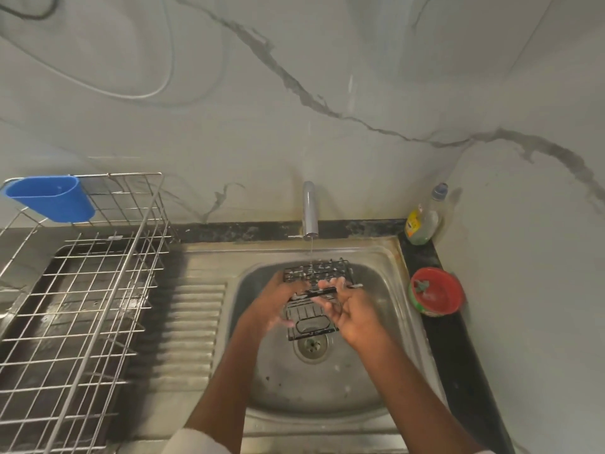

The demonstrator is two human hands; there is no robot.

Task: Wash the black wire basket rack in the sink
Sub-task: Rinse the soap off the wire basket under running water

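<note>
Fingers of both my hands are curled round the black wire basket rack (311, 290), which I hold tilted above the bowl of the sink (386, 371), its far end up under the thin stream from the tap (310, 209) and its near end hanging over the drain (311, 345). My left hand (278, 299) grips the left edge; my right hand (353, 309) pinches the bar across the middle, and its fingers (327, 285) carry what looks like foam. I judge I am mid-wash: the wires are wet and partly soapy, so the rest of the rubbing, a full rinse and setting it to drain are left.

Left of the basin stands the big steel dish rack (82, 306) with a blue plastic cup (54, 198) hooked on its back rail. On the dark ledge to the right sit a red tub (437, 291) and, in the corner, a dish soap bottle (424, 221). Nothing lies between me and the water.
</note>
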